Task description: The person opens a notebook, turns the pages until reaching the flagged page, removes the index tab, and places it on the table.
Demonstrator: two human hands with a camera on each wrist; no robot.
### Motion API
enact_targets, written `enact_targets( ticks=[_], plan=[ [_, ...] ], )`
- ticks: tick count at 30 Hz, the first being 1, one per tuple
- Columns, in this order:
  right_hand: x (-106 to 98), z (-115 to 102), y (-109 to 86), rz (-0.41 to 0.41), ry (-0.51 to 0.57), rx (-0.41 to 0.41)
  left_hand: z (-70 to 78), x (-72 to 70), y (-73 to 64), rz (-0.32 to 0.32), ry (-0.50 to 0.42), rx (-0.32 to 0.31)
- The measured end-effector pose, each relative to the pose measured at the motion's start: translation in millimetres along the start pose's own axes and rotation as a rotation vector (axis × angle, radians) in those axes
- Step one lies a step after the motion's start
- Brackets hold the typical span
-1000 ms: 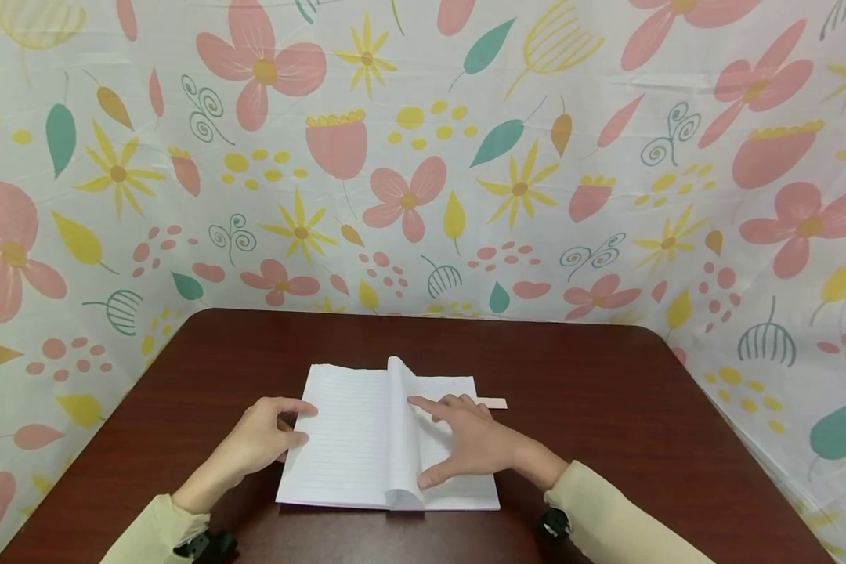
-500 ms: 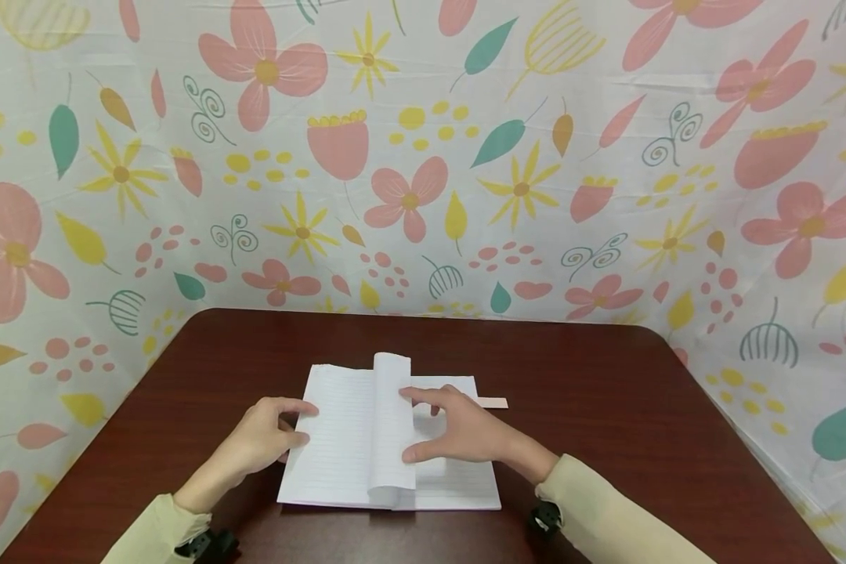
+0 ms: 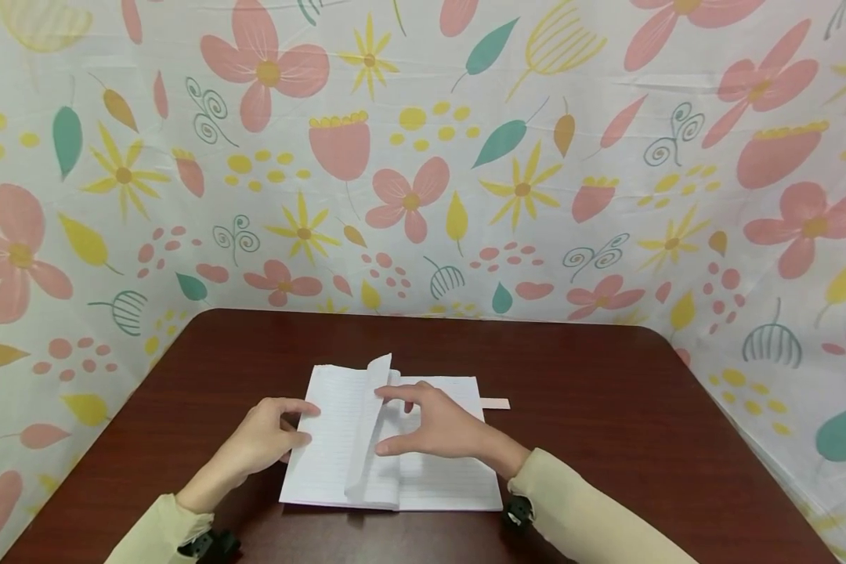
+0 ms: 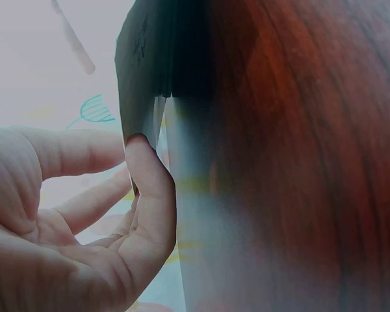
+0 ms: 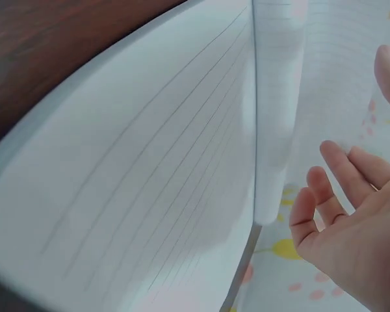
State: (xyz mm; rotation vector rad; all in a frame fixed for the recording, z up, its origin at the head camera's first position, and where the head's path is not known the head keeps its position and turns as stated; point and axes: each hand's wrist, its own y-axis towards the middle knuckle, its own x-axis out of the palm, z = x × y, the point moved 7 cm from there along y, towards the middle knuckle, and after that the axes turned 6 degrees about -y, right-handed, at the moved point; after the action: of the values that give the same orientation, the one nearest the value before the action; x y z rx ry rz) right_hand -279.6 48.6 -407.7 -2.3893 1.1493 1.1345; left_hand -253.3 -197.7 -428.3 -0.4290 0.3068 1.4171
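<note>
An open notebook (image 3: 447, 486) with lined white pages lies on the table. My left hand (image 3: 257, 439) grips its left edge between thumb and fingers; the left wrist view shows the fingers around the notebook's edge (image 4: 140, 71). Near the middle, one loose page (image 3: 366, 446) stands up, tilted to the left. My right hand (image 3: 430, 427) is at this page's right side, index fingertip against it near the top and thumb spread lower down. In the right wrist view, the right hand's fingers (image 5: 344, 175) are loosely bent beside the raised page, with nothing pinched.
A pale pink strip (image 3: 495, 403) sticks out past the notebook's right edge. The dark brown wooden table (image 3: 592, 407) reaches to a flower-patterned cloth (image 3: 423, 157) behind it. Black wrist cameras sit at both light sleeves (image 3: 592, 509).
My right hand has moved left, pushing the page from a curl at the middle over toward the left side. The left hand keeps its hold on the left edge.
</note>
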Motion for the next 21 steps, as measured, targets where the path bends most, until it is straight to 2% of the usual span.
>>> enact_targets(
  ticks=[11,21],
  plan=[
    [21,-20,24.6,-0.054,-0.007,-0.053,-1.9,0.4,1.1,0.011,-0.029,-0.007],
    [40,-28,35.7,-0.133,-0.016,-0.082,-1.4,0.1,2.8,0.004,-0.037,-0.012]
  ],
)
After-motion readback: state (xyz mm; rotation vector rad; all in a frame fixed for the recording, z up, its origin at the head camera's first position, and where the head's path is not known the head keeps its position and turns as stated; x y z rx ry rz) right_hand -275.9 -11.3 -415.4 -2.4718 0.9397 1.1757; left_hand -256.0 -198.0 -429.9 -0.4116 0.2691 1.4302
